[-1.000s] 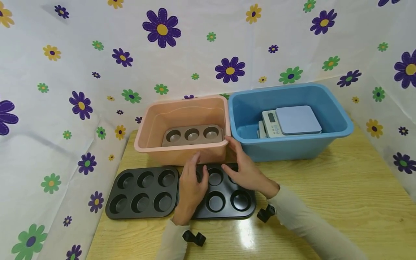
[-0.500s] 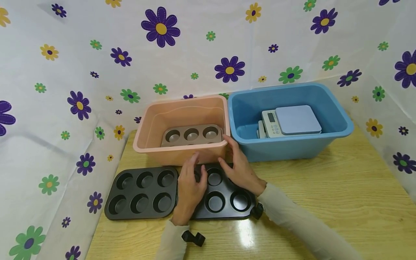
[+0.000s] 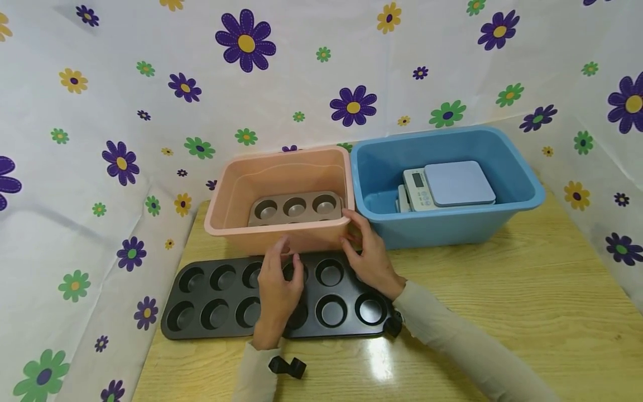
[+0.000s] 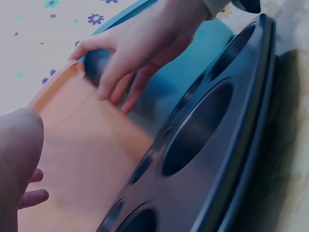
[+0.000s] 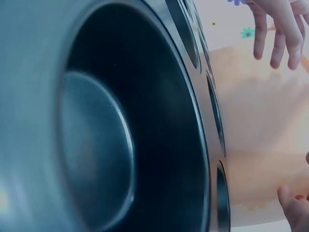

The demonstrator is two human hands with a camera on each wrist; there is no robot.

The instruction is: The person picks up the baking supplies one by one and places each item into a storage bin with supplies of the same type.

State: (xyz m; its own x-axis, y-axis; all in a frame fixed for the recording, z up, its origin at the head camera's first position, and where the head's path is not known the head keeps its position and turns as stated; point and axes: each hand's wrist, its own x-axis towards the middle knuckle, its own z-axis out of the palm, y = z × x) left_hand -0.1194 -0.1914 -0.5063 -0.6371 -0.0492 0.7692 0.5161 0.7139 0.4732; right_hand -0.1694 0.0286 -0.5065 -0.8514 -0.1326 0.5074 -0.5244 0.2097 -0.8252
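At the front right corner of the peach plastic bin (image 3: 281,237), my right hand (image 3: 373,262) bends its fingers over the rim, its thumb lying along the front wall. The left wrist view shows this hand (image 4: 145,43) with its index fingertip at the corner of the rim. My left hand (image 3: 278,293) hovers over the dark muffin tins, fingers apart, towards the bin's front wall. One dark muffin tin (image 3: 203,298) lies at left; another dark muffin tin (image 3: 351,290) lies under both hands. Inside the bin is a brown muffin tin (image 3: 280,215), its near part hidden.
To the right, a blue plastic bin (image 3: 432,226) stands against the peach one. It holds a kitchen scale (image 3: 459,184) with a pale platform. Wooden table (image 3: 502,301) runs in front and to the right. A flower-print sheet (image 3: 301,72) hangs behind and at the sides.
My left hand has shifted left across the tins. The right hand has moved left and drawn closer round the corner of the peach bin. The bins and tins stay put.
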